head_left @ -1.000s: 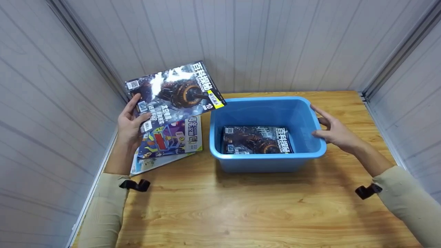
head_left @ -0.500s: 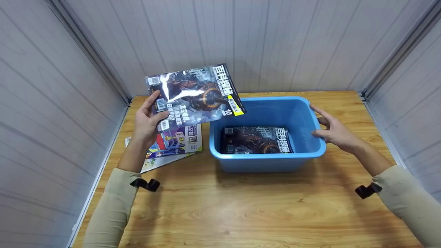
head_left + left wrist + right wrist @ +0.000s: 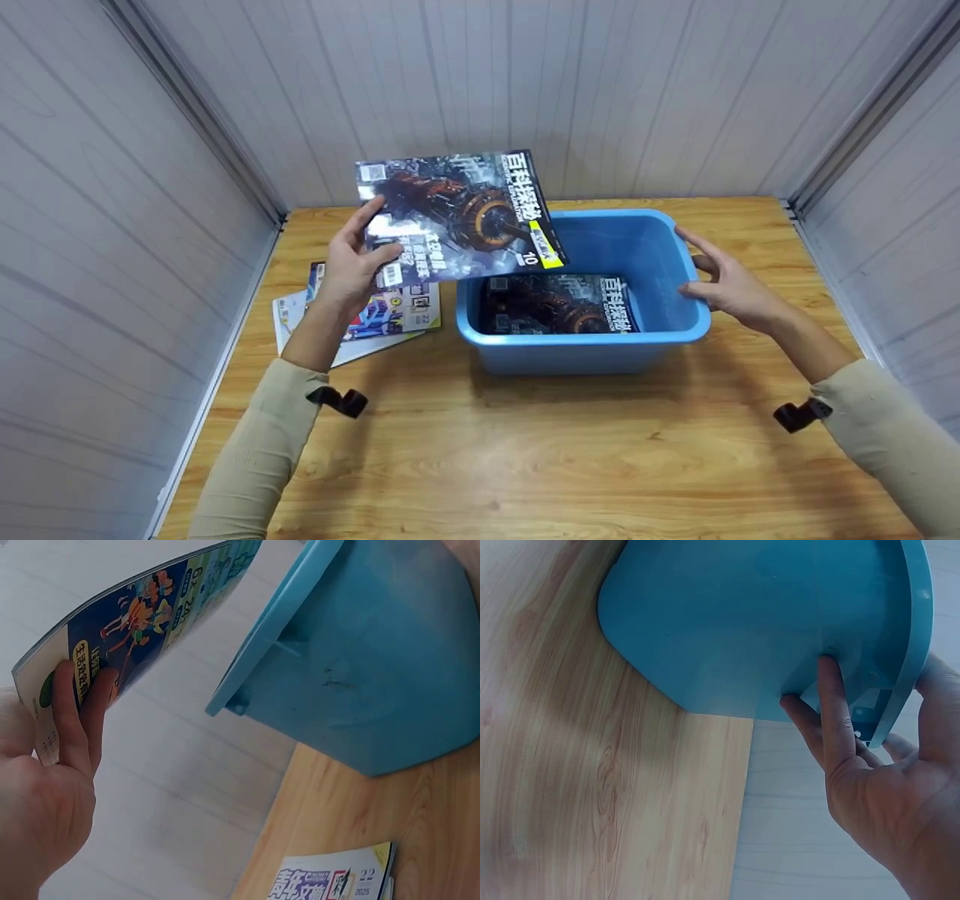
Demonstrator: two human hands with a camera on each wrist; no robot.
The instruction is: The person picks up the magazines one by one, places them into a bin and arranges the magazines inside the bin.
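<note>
Magazine (image 3: 457,217) pinched in left hand (image 3: 352,262), above bin (image 3: 585,345)

Illumination is even and bright, diffuse from overhead, with no hard-edged shadows. The blue bin (image 3: 585,300) casts a soft, dull shadow on the counter (image 3: 525,450) along its near side, seen also as a darker patch under the bin in the right wrist view. A pale sheen lies on the counter's lower middle. The raised magazine (image 3: 457,217) shows slight gloss on its dark cover. The head view is sharp, with the wall panels bowing outward at the frame edges. Both wrist views are softer; the left hand (image 3: 45,795) close to the lens is blurred and washed out.
</note>
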